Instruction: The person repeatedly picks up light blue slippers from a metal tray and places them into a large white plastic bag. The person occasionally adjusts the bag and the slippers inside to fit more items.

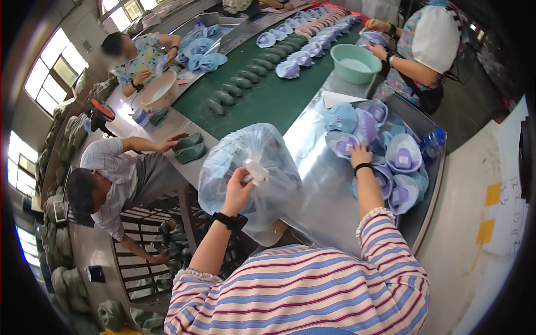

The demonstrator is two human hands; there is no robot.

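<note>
A large clear plastic bag (223, 178), filled with bluish and purple pieces, stands on the near end of the metal table. My left hand (239, 190) is closed in a pinch on a small white bundle (256, 172) against its front; whether that is packed tags or gathered plastic I cannot make out. To the right, my right hand (362, 155) reaches into a pile of light blue and purple fabric pieces (403, 153) that look like shoe uppers. Its fingers are on one purple-lined piece (341, 144); the grip is partly hidden.
Green shoe lasts (240, 82) and rows of uppers (287, 69) lie on a green belt (215, 137). A green basin (355, 64), a water bottle (432, 142) and a slatted rack (146, 223) are around me. Co-workers (120, 184) sit and stand at the sides.
</note>
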